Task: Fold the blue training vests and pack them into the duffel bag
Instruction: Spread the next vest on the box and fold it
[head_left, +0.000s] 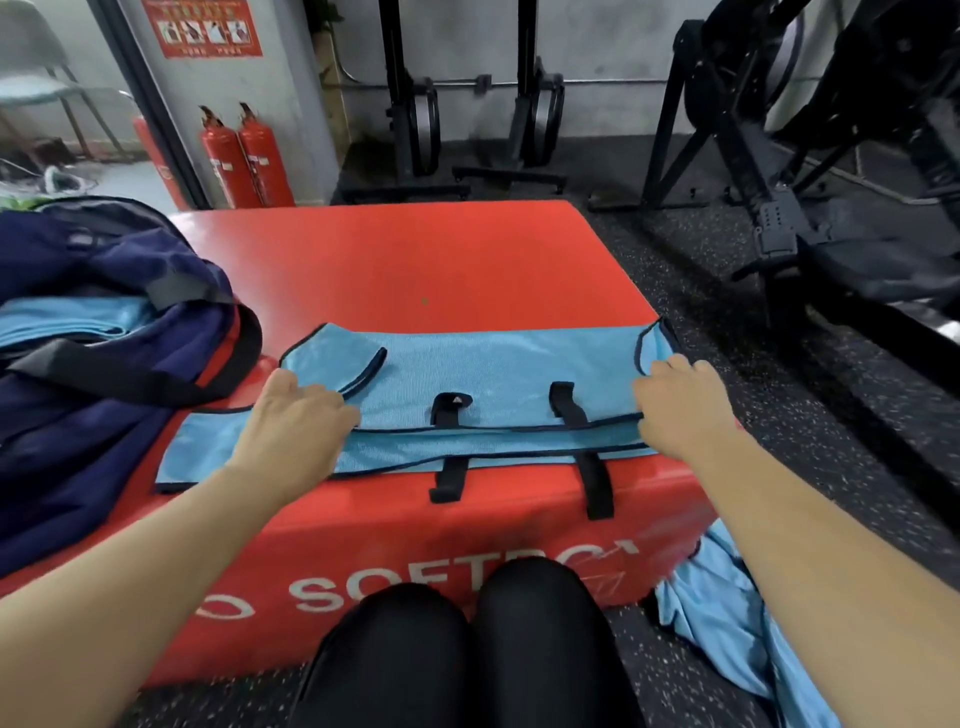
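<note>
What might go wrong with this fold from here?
The vest lies at the red box's front edge, with its black straps hanging over. If the left hand and right hand pull unevenly, it may slide off. A second vest lies on the floor and might get trodden on.

Light-blue vest (493, 364), red box (415, 249), seemingly navy bag (78, 415)

Open passage: bare red box top (415, 249) beyond the blue vest (493, 374). Blocked left by navy duffel bag (104, 405) (strap (249, 343) lying on the top); right, black gym frame (779, 208), well apart.
</note>
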